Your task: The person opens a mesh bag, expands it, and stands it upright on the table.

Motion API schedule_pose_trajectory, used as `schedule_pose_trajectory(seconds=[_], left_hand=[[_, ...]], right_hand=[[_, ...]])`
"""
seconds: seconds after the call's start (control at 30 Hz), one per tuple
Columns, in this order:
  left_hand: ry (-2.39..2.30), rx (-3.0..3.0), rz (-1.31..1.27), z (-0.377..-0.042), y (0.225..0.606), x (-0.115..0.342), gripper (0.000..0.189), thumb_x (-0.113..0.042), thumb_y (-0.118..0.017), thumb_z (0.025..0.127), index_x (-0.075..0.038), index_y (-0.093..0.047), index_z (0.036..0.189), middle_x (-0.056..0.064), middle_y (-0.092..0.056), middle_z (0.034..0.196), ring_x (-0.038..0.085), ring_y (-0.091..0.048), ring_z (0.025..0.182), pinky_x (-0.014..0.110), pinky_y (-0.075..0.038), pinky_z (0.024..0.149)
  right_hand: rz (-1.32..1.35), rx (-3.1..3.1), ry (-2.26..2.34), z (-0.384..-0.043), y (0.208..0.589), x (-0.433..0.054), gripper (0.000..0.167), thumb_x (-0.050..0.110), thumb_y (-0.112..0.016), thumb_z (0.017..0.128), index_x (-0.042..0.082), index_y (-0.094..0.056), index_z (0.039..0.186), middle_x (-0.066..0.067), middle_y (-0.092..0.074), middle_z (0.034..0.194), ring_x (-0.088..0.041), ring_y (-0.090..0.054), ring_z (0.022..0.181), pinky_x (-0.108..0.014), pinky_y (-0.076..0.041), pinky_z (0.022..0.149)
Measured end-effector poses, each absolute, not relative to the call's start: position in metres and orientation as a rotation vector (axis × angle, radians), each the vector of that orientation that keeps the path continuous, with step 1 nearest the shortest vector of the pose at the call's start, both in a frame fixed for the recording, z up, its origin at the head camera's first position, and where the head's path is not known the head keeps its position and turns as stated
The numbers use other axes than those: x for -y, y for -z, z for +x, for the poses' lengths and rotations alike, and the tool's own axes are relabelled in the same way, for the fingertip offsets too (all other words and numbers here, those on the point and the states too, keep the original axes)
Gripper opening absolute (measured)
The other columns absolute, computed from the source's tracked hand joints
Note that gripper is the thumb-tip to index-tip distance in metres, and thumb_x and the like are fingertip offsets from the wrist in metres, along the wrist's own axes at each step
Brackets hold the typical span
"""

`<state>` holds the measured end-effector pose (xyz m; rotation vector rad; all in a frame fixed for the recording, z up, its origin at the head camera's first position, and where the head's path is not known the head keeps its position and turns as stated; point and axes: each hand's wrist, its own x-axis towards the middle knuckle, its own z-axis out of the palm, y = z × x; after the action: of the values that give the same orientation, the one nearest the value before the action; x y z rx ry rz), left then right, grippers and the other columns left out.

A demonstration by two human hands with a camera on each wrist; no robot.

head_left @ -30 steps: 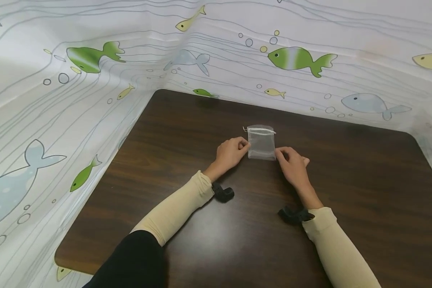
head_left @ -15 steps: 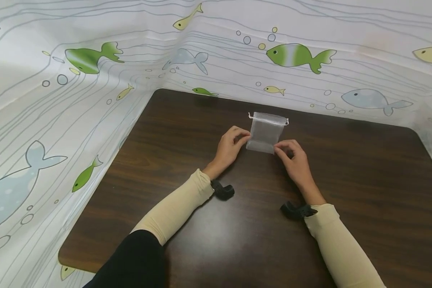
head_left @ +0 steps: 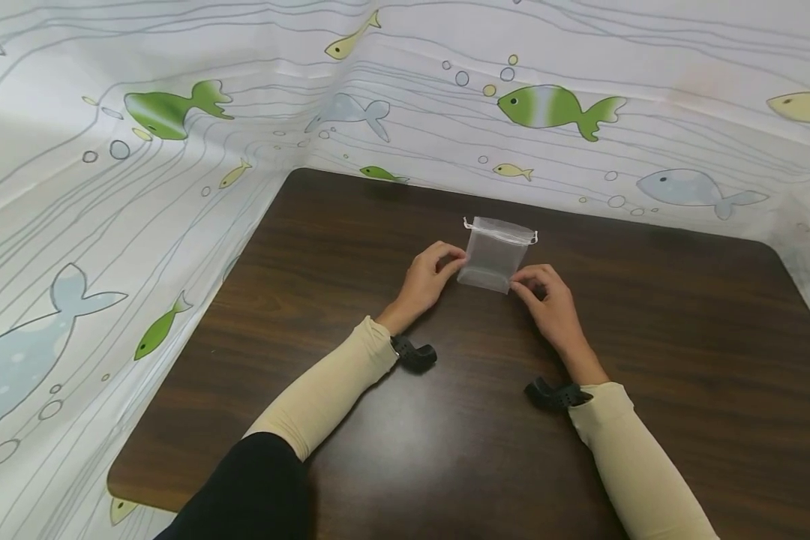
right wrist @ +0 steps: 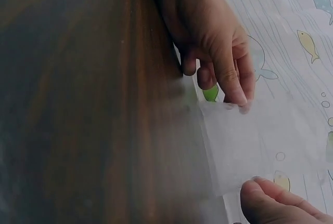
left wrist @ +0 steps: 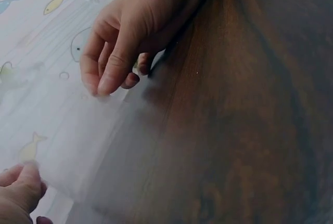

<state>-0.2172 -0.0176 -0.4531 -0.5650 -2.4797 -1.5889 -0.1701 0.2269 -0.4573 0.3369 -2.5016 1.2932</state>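
Note:
A small sheer white drawstring pouch (head_left: 494, 255) is held up between my two hands in the head view. Its corded mouth points away from me. My left hand (head_left: 427, 279) pinches the pouch's left edge between thumb and fingers. At the lower right corner my right hand (head_left: 552, 304) pinches it the same way. The left wrist view shows the left hand (left wrist: 138, 31) above the see-through fabric, with part of the right hand at lower left. In the right wrist view, the right hand (right wrist: 213, 47) grips one side of the pouch (right wrist: 234, 148). I see nothing inside the pouch.
A dark brown wooden table (head_left: 351, 225) lies under both arms. Behind it and to the left hangs a white sheet (head_left: 432, 120) printed with fish. Black wrist mounts (head_left: 415, 356) sit over cream sleeves.
Both hands have shifted the pouch slightly right and away from me. It looks turned a little, with its mouth now further right. The pinch on both sides stays.

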Motion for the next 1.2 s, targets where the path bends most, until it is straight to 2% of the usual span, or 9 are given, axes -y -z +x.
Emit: schedule_pose_trajectory(seconds=[0.27,0.53,0.93,1.07,1.17,1.2], left_hand=[[1.606,2.481,-0.601,-0.217,0.453,0.019,0.017,-0.018,-0.068,0.102,-0.009,-0.075,0.114,0.006,-0.071,0.111,0.018,-0.053,0.077,0.021,-0.041,0.071],[1.658,2.483,-0.665,-0.219,0.453,0.024,0.018,-0.015,-0.068,0.101,-0.005,-0.073,0.115,0.010,-0.069,0.116,0.021,-0.064,0.107,0.029,-0.050,0.093],[1.653,2.513,-0.721,-0.220,0.455,0.032,0.023,-0.018,-0.066,0.103,-0.006,-0.070,0.122,0.011,-0.065,0.120,0.022,-0.057,0.097,0.027,-0.045,0.086],[1.650,2.496,-0.776,-0.221,0.455,0.032,0.020,-0.017,-0.066,0.102,-0.005,-0.071,0.118,0.011,-0.066,0.119,0.023,-0.059,0.099,0.028,-0.047,0.088],[1.667,2.481,-0.776,-0.220,0.455,0.030,0.017,-0.017,-0.066,0.102,-0.006,-0.072,0.114,0.010,-0.068,0.116,0.019,-0.061,0.099,0.026,-0.047,0.088],[1.690,2.473,-0.763,-0.219,0.454,0.029,0.017,-0.017,-0.066,0.102,-0.006,-0.072,0.113,0.009,-0.069,0.114,0.018,-0.060,0.096,0.025,-0.047,0.085]], right_hand=[[0.342,2.495,-1.291,-0.171,0.458,-0.227,0.009,0.009,-0.073,0.098,0.005,-0.075,0.105,-0.013,-0.066,0.116,-0.005,-0.050,0.088,-0.026,-0.039,0.079],[0.355,2.520,-1.292,-0.171,0.459,-0.226,0.008,0.008,-0.075,0.096,0.005,-0.075,0.104,-0.013,-0.065,0.118,-0.007,-0.051,0.087,-0.026,-0.039,0.077],[0.346,2.566,-1.293,-0.170,0.459,-0.226,0.016,0.011,-0.077,0.095,0.006,-0.073,0.110,-0.013,-0.062,0.121,-0.016,-0.053,0.091,-0.026,-0.039,0.079],[0.341,2.578,-1.292,-0.169,0.458,-0.227,0.017,0.012,-0.077,0.095,0.006,-0.073,0.111,-0.012,-0.063,0.121,-0.015,-0.052,0.091,-0.027,-0.038,0.080],[0.348,2.611,-1.277,-0.169,0.457,-0.228,0.020,0.017,-0.076,0.097,0.008,-0.072,0.114,-0.011,-0.063,0.119,-0.015,-0.053,0.090,-0.030,-0.038,0.079],[0.353,2.634,-1.266,-0.168,0.457,-0.229,0.021,0.019,-0.075,0.098,0.009,-0.071,0.116,-0.010,-0.064,0.119,-0.016,-0.053,0.091,-0.031,-0.037,0.082]])
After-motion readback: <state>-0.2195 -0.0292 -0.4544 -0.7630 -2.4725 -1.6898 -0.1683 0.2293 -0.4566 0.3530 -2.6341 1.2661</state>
